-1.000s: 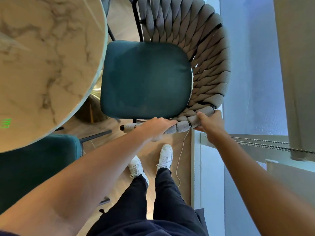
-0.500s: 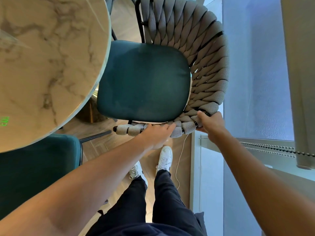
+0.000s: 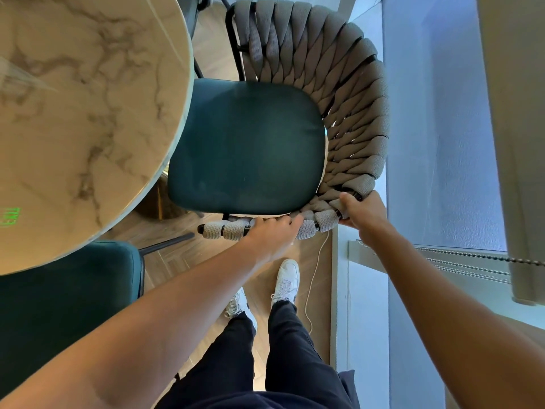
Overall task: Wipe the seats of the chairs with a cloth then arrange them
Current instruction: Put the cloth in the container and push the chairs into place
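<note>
Both hands, left (image 3: 272, 234) and right (image 3: 361, 209), gripping the grey woven rim (image 3: 321, 222) of the teal-cushioned chair (image 3: 247, 146).

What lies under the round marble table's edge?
The teal seat tucks slightly under the marble table; a brass-coloured base shows below. The rest is covered.

Bright daylight from the right (edges bowed), sharp throughout.

Round marble-patterned worktop (image 3: 82, 113) at upper left, a small green light mark (image 3: 10, 216) near its edge. Wood herringbone floor (image 3: 165, 261) below, crossed by a thin white cable (image 3: 312, 278). At right, a pale blue-lit wall (image 3: 436, 143), a white sill (image 3: 383, 261), bead chains (image 3: 472, 255) and a beige curtain (image 3: 513, 143).
</note>
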A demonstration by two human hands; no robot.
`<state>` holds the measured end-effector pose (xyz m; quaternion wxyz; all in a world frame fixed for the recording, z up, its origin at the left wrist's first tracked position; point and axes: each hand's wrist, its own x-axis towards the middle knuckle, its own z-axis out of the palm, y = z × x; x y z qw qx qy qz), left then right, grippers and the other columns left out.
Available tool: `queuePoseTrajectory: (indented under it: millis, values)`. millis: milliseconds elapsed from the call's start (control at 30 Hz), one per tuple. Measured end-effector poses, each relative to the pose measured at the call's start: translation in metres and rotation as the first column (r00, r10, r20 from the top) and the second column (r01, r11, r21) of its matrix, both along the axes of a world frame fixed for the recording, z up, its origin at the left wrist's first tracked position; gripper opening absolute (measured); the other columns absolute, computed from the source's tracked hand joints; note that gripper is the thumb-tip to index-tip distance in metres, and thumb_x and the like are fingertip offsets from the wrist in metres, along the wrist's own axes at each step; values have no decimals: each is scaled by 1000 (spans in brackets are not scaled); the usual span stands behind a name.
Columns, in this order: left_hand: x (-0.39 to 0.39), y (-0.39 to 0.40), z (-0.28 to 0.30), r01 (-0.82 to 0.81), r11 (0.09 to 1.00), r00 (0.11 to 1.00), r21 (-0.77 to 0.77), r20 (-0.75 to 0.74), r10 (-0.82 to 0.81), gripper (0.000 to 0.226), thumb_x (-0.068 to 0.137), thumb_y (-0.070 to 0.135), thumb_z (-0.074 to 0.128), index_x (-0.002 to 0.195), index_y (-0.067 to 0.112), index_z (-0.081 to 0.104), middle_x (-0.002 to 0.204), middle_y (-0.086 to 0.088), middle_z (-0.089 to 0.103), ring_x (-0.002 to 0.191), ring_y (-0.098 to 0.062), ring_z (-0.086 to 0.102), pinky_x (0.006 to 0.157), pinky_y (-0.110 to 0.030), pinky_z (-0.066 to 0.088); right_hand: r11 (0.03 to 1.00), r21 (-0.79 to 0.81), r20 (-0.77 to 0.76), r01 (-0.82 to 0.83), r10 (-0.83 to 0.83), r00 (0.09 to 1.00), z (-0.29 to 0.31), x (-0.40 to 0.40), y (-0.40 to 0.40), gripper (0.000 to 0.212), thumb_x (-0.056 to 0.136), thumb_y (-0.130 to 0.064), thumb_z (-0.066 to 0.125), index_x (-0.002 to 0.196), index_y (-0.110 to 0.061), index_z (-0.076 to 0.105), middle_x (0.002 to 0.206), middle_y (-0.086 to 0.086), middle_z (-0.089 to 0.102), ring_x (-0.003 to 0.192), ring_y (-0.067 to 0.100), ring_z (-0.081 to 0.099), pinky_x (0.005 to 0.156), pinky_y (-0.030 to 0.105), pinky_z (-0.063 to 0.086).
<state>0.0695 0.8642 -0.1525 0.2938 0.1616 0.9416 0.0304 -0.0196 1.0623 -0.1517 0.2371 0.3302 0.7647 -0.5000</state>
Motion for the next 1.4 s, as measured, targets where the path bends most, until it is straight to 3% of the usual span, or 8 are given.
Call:
queuePoseTrajectory:
  millis: [200,333,433,633,767,833,1000,1400]
  values:
    - [7,-5,-2,-30,998,1000,58,0,30,52,99,30,58,144,17,33,127,-6,59,103,-35,65,83,-50,52,1000,-8,12,-14,14,1000,2,8,0,46,84,-31,75,120,-13,52,119,14,63,94,31,71,63,43,64]
    - [15,-14,-4,-109,977,993,183,-23,115,56,99,37,55,148,21,35,140,0,54,122,-27,58,98,-47,46,1000,24,50,-20,19,999,6,15,-8,55,78,-37,71,122,-15,46,116,11,63,96,29,69,81,49,62]
    - [28,-29,-3,-171,943,978,286,-64,197,57,97,36,57,149,23,39,146,5,51,131,-19,50,108,-39,40,987,92,49,-134,130,990,22,37,-20,53,85,-33,65,127,-16,39,117,8,59,104,30,62,96,50,53]
    - [52,-65,27,-250,924,957,288,-72,281,46,97,32,57,141,21,49,143,6,53,130,-18,50,106,-38,42,944,123,99,-307,296,950,49,90,-39,53,93,-29,59,139,-10,40,113,6,59,104,29,60,93,50,53]
    - [79,-93,51,-318,923,938,218,-71,340,33,98,31,51,129,22,56,132,3,59,119,-23,56,94,-40,46,831,95,126,-548,536,835,70,132,-73,35,98,-21,55,120,6,58,105,28,63,80,21,53,69,41,49]
    - [101,-109,63,-353,917,925,187,-79,372,32,99,32,52,130,23,57,130,1,61,115,-24,59,92,-43,51,762,44,101,-646,639,762,76,154,-94,33,98,-19,55,116,7,62,105,29,63,79,25,56,82,49,54]
    - [177,-156,86,-479,858,862,185,-82,500,35,100,34,53,133,24,56,132,2,62,116,-20,62,95,-40,53,585,-56,34,-809,811,584,92,210,-158,17,98,-25,57,106,-13,65,108,11,68,99,27,64,96,48,55]
    - [457,-286,130,-732,649,654,209,-54,755,31,100,35,51,129,27,60,131,5,60,120,-19,56,102,-41,46,331,-139,-64,-933,938,342,114,417,-299,16,94,-27,58,106,-18,66,105,6,70,99,22,67,95,47,56]
